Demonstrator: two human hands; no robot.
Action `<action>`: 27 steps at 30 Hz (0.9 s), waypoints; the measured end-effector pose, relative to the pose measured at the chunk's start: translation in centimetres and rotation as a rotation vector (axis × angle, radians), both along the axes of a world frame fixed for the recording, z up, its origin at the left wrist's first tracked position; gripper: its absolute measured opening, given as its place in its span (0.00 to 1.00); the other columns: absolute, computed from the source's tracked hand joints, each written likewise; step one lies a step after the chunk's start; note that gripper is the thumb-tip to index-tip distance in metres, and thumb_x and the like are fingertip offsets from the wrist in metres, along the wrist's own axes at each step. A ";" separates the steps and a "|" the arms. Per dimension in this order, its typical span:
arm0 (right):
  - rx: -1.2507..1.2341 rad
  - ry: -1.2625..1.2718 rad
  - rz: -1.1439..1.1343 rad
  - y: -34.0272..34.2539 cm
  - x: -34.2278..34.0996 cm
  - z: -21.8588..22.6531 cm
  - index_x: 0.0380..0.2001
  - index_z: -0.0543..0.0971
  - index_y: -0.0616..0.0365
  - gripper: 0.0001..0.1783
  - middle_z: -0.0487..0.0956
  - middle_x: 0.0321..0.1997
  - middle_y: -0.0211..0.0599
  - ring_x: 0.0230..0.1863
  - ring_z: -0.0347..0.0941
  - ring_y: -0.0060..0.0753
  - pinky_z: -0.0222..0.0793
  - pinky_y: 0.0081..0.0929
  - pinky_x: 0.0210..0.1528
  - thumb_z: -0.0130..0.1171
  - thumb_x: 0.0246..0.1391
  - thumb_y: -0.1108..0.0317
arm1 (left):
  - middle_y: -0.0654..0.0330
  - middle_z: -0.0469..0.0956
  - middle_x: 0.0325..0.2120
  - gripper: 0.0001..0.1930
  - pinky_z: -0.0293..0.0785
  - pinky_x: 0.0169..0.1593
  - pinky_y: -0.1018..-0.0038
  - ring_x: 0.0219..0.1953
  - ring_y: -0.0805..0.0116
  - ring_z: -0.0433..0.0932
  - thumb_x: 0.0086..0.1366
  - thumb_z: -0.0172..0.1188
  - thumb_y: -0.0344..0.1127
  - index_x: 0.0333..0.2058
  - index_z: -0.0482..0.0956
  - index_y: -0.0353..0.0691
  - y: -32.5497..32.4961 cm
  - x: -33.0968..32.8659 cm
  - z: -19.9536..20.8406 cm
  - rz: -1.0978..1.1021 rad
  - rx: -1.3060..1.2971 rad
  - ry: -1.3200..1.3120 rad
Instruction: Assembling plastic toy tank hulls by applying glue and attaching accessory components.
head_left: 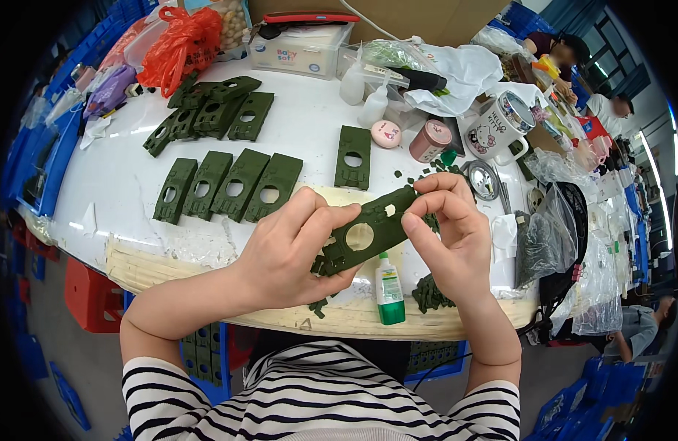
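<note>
Between my hands is a dark green plastic tank hull, tilted, with a big round hole and a smaller pale opening. My left hand grips its left end, thumb on top and fingers beneath. My right hand is closed in a pinch at the hull's far right corner; whether a small piece sits between those fingertips is too small to make out. Just below the hull lies a bottle with a white body and green base. Small green parts are heaped beside my right wrist.
Several matching hulls lie in a row at left, more are piled behind, and a single one lies ahead. A white mug, a pink tin, dropper bottles and a plastic box stand at the back.
</note>
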State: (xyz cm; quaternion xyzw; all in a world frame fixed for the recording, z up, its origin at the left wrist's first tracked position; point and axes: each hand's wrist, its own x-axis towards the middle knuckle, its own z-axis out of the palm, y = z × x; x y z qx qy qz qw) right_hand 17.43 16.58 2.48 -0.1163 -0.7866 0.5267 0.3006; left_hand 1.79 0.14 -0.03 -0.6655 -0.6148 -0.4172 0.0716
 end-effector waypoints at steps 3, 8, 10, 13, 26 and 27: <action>0.025 -0.006 -0.023 -0.1 -0.1 -0.3 0.29 0.79 0.60 0.05 0.69 0.47 0.39 0.49 0.66 0.28 0.60 0.25 0.52 0.64 0.48 0.72 | 0.56 0.69 0.30 0.32 0.68 0.26 0.73 0.28 0.63 0.70 0.41 0.73 0.31 0.48 0.73 0.32 -0.1 0.1 0.1 0.002 -0.013 0.014; 0.011 -0.022 -0.028 0.0 -0.2 -0.4 0.29 0.79 0.61 0.05 0.69 0.47 0.40 0.50 0.66 0.28 0.61 0.26 0.52 0.64 0.48 0.72 | 0.56 0.68 0.30 0.33 0.68 0.25 0.73 0.27 0.64 0.70 0.41 0.73 0.32 0.48 0.73 0.32 -0.1 0.1 0.0 -0.008 0.010 0.034; 0.004 -0.029 -0.025 -0.1 -0.3 -0.5 0.29 0.79 0.61 0.05 0.69 0.47 0.40 0.50 0.66 0.29 0.61 0.26 0.51 0.63 0.48 0.73 | 0.56 0.68 0.30 0.33 0.68 0.25 0.73 0.27 0.64 0.70 0.41 0.73 0.32 0.48 0.73 0.31 0.0 0.1 -0.1 -0.011 0.019 0.039; 0.037 -0.022 -0.027 -0.2 -0.4 -0.7 0.29 0.79 0.61 0.05 0.69 0.46 0.40 0.50 0.66 0.30 0.62 0.26 0.51 0.63 0.48 0.73 | 0.56 0.68 0.30 0.33 0.68 0.24 0.73 0.27 0.64 0.70 0.41 0.74 0.32 0.48 0.72 0.31 0.0 0.1 -0.2 -0.016 0.032 0.040; 0.115 -0.010 -0.059 -0.5 -0.7 -0.8 0.28 0.78 0.62 0.04 0.70 0.42 0.40 0.49 0.67 0.32 0.63 0.27 0.49 0.63 0.48 0.74 | 0.55 0.67 0.28 0.33 0.67 0.22 0.75 0.26 0.65 0.69 0.41 0.74 0.32 0.49 0.73 0.29 0.0 0.2 -0.2 -0.009 0.042 0.059; 0.132 -0.006 -0.063 -0.5 -0.7 -0.9 0.28 0.78 0.62 0.04 0.70 0.42 0.40 0.48 0.67 0.32 0.63 0.27 0.49 0.63 0.47 0.74 | 0.55 0.66 0.28 0.34 0.67 0.22 0.75 0.26 0.65 0.69 0.41 0.74 0.32 0.49 0.73 0.29 0.0 0.2 -0.2 -0.009 0.044 0.059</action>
